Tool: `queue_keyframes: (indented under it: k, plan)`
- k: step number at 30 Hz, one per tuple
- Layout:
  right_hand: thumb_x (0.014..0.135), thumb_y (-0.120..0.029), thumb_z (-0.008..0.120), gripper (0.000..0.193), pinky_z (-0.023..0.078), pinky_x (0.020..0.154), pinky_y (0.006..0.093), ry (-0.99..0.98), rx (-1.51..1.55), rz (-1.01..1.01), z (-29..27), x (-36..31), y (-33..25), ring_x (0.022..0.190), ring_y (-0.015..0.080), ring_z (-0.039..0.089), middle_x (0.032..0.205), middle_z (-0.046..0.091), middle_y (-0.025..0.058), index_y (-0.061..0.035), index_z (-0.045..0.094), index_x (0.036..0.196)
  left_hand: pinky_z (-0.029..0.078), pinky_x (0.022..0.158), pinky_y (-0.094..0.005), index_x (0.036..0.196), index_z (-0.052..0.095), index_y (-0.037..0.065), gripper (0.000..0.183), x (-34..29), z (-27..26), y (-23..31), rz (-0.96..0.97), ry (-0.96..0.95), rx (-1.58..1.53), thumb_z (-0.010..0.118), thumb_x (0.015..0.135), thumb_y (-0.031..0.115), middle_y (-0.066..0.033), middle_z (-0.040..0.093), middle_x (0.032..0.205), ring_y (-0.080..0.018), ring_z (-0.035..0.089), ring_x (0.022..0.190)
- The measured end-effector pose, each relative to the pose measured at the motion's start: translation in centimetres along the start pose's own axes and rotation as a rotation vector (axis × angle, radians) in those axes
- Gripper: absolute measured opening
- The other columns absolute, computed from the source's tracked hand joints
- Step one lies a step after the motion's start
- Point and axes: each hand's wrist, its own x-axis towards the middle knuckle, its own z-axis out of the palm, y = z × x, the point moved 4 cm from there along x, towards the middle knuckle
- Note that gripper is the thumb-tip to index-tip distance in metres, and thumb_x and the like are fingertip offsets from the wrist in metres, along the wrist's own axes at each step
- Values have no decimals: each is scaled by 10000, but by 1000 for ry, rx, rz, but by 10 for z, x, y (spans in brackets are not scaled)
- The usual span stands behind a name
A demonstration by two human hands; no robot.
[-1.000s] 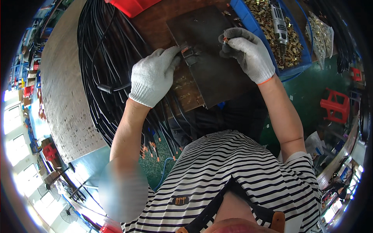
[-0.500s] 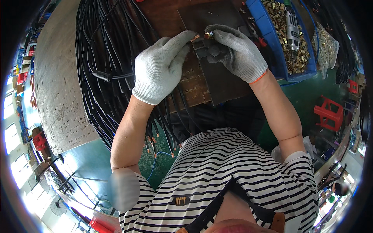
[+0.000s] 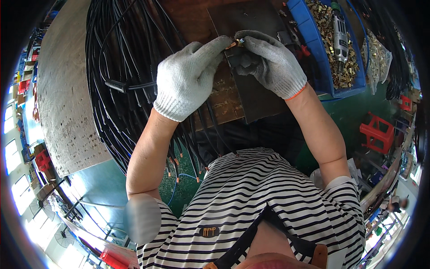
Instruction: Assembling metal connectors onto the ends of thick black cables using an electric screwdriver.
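Both of my hands wear pale knit work gloves and meet over the bench. My left hand point(image 3: 190, 74) is closed on a black cable, pinching it near its bare copper end point(image 3: 231, 45). Between the thumb and forefinger of my right hand point(image 3: 271, 60) sits a small brass-coloured metal terminal point(image 3: 240, 42). The copper end touches the terminal or is very close to it; which, I cannot tell. The palm side of the right glove is dark grey, and its other fingers are curled. Beneath my hands lies a dark flat plate point(image 3: 264, 98).
A thick bundle of black cables point(image 3: 121, 49) hangs over the bench at left, copper tips near my lap. On the right, a blue bin point(image 3: 313, 42) holds many brass terminals and a grey power tool point(image 3: 341, 38). A red stool point(image 3: 377, 133) stands beyond.
The copper end and the terminal were apart and have come together. My left hand has moved slightly right, and my right hand slightly left.
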Motion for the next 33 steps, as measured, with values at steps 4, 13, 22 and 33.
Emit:
queue_keyframes:
  k: [4, 13, 22, 33]
  plan:
    - [1064, -155, 671, 253, 683, 771, 365, -10, -5, -6, 2, 0, 1, 840, 196, 792, 1057, 800, 114, -11, 718, 1267, 613, 709, -336, 1300, 764, 75, 373, -1, 0, -1, 14, -11, 43, 705, 948, -35, -145, 749, 925, -260, 757, 780]
    - [1059, -143, 675, 254, 689, 762, 371, -15, 14, -9, -2, 0, 3, 829, 192, 790, 1041, 800, 107, -12, 723, 1271, 625, 726, -349, 1297, 765, 78, 368, 0, 1, 1, -13, -39, 24, 705, 952, -34, -146, 757, 940, -268, 773, 809]
    - [1053, -124, 675, 250, 692, 771, 368, -13, -5, -11, 1, -2, -1, 834, 199, 794, 1028, 801, 110, 4, 724, 1262, 637, 739, -357, 1321, 759, 92, 413, -1, 1, 0, -11, -49, 43, 701, 937, -47, -165, 768, 976, -293, 789, 848]
    - [1047, -91, 660, 238, 675, 803, 372, 32, -87, -46, -1, -5, -4, 889, 223, 795, 1052, 796, 128, 25, 726, 1244, 626, 692, -386, 1381, 726, 153, 555, -2, 7, -1, 2, -100, 201, 670, 861, -33, -110, 737, 889, -286, 765, 781]
